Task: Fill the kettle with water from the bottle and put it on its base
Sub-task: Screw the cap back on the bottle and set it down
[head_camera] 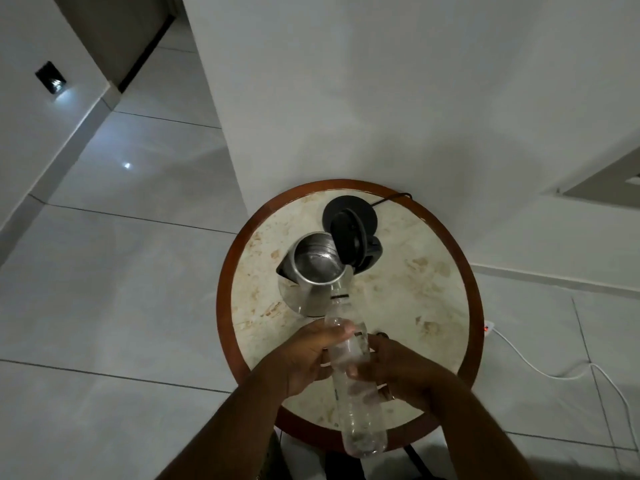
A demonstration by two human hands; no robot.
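A steel kettle (311,271) stands on the round marble table (415,278) with its black lid (348,239) flipped up and water glinting inside. The black round base (337,207) lies just behind it, near the wall, uncovered. A clear plastic bottle (356,386) is tilted with its neck at the kettle's rim. My left hand (308,358) grips the bottle's upper part from the left. My right hand (401,368) holds its middle from the right.
The table has a brown wooden rim (225,282) and stands against a white wall. The base's black cord (391,199) runs off the back. A white cable (540,368) and a power strip with a red light (487,328) lie on the tiled floor at right.
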